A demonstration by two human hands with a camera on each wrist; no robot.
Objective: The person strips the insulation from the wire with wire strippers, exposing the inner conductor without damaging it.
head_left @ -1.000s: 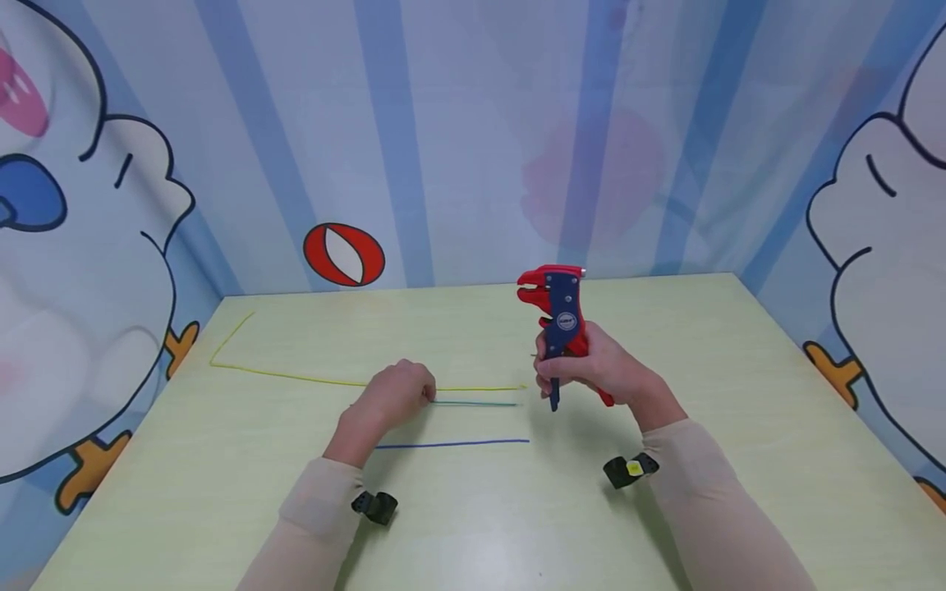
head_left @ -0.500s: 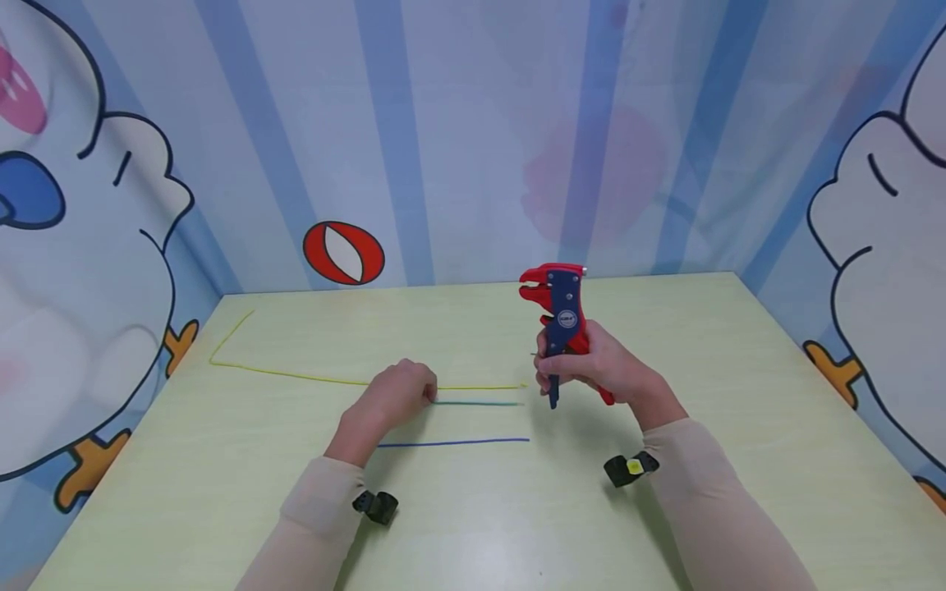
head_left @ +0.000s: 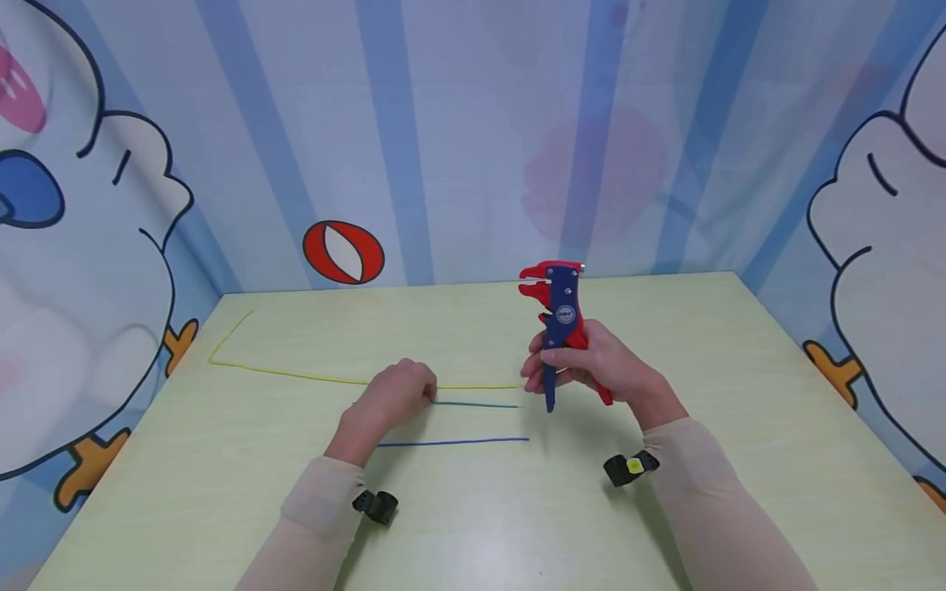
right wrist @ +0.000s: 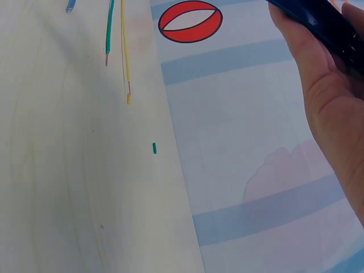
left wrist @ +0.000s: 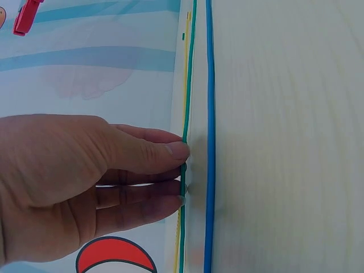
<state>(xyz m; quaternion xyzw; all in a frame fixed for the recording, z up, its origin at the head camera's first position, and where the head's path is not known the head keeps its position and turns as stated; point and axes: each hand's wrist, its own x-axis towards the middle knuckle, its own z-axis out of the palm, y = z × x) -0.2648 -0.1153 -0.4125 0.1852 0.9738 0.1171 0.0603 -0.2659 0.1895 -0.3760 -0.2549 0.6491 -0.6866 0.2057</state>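
My left hand (head_left: 399, 390) pinches a green wire (left wrist: 189, 91) between thumb and fingertips, close over the table. The wire's right end shows bare copper (right wrist: 106, 60) in the right wrist view. My right hand (head_left: 602, 365) holds a red and blue wire stripper (head_left: 565, 308) upright, its red jaws pointing left and parted. The thumb lies across the blue handle while the other fingers stand loosely extended past it. Behind the green wire lies a long yellow wire (head_left: 288, 376); in front of it is a blue wire (head_left: 454, 442), partly hidden by the left arm.
A short bit of green insulation (right wrist: 154, 148) lies on the table near its back edge. A small yellow piece (right wrist: 128, 98) sits at the yellow wire's end. A printed cloth backdrop (head_left: 473, 148) rises behind the pale table (head_left: 458, 533).
The fingers of my right hand have loosened and spread away from the stripper's handle. The stripper has barely shifted. My left hand keeps its pinch on the green wire.
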